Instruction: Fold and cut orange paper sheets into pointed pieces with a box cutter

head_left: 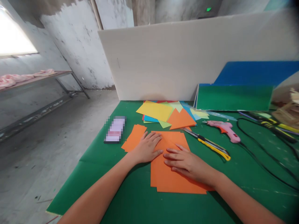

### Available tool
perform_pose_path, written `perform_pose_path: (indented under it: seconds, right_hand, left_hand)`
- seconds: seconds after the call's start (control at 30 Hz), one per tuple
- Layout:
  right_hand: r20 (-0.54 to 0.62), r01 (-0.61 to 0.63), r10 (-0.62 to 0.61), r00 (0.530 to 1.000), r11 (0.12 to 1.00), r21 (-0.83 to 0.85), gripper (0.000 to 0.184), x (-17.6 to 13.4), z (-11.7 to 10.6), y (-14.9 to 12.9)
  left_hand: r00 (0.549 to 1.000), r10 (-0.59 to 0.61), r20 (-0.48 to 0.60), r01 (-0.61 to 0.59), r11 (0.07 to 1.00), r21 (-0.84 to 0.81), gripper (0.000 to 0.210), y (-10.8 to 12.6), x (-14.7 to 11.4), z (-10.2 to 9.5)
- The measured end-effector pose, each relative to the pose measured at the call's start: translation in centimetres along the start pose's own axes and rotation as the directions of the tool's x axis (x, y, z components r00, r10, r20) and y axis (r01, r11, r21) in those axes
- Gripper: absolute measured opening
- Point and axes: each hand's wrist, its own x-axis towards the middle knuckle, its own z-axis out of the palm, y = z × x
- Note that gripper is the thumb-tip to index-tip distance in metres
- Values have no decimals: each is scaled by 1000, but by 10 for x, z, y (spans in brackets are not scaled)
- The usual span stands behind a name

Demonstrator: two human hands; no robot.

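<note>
In the centre of the frame, the orange sheets (167, 177) look like smooth, matt paper, as does the yellow sheet (154, 110) above them. The green tabletop (126, 199) is smooth with a dull sheen. Right of centre, the utility knife (210, 144) pairs a yellow, plastic-looking body with a metal blade (190, 133); the glue gun (225, 128) looks like smooth pink plastic. Farther right, the green panel (234, 98) has a soft gloss. At upper left, the wall (81, 40) is rough and patchy, the pink bundle (14, 80) crumpled cloth.
</note>
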Motion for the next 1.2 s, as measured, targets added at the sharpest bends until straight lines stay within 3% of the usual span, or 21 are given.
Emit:
perform_pose_path:
  seconds: [0.2,0.53,0.93,1.1,1.2]
  right_hand:
    - [-13,-5,5,1000,1000,-29,32,0,-1,-1]
    - [33,-75,73,997,995,71,32,2,-9,-6]
    - [23,-78,76,997,993,87,31,2,-9,-6]
    - [25,-130,128,991,982,138,30,5,-12,-10]
    - [-33,-170,178,984,972,164,30,5,-9,-8]
  left_hand:
    - [1000,-19,-10,19,999,30,60,8,-2,3]
    - [994,6,-106,-1,999,52,56,7,-4,4]
    - [998,-23,-63,24,1000,15,57,7,-4,4]
    - [996,-4,-89,6,1000,18,54,7,-3,4]
    - [995,-5,-102,7,1000,19,53,9,-3,4]
